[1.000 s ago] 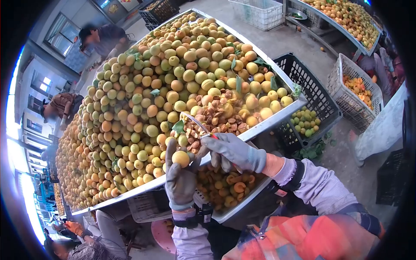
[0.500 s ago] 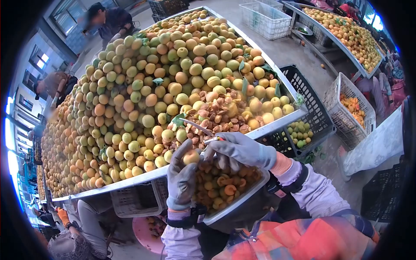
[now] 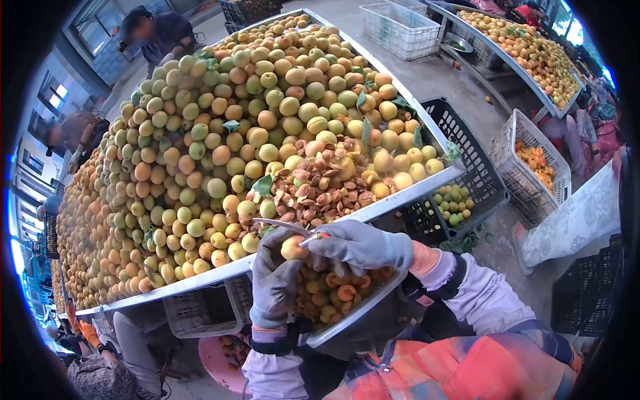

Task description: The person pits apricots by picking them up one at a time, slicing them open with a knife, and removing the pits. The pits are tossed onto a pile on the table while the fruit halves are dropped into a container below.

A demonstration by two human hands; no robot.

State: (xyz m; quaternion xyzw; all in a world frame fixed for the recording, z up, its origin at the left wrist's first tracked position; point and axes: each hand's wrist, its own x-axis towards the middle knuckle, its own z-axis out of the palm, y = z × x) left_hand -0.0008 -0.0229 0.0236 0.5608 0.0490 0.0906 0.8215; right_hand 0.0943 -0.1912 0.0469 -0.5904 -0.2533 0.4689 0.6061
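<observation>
My left hand (image 3: 272, 293), in a grey glove, closes round an apricot (image 3: 293, 248) just in front of the table edge. In my gloved right hand (image 3: 363, 247) is a small knife (image 3: 281, 224) with a curved blade, held close against the top of that apricot. Under both hands stands a bin (image 3: 360, 312) filled with split apricot halves. Beyond them a pile of brown pits (image 3: 313, 199) lies on the table among whole apricots (image 3: 220, 153).
The table has a raised metal rim (image 3: 400, 201). A black crate (image 3: 467, 143) with green fruit stands at its right, near a white crate (image 3: 523, 193) of orange halves. A pink basin (image 3: 213, 363) sits low at left. Other people (image 3: 160, 37) work around the table.
The knife has come down and left, from above the pits to the apricot in my left hand. My right hand has moved nearer the left. The view has shifted slightly.
</observation>
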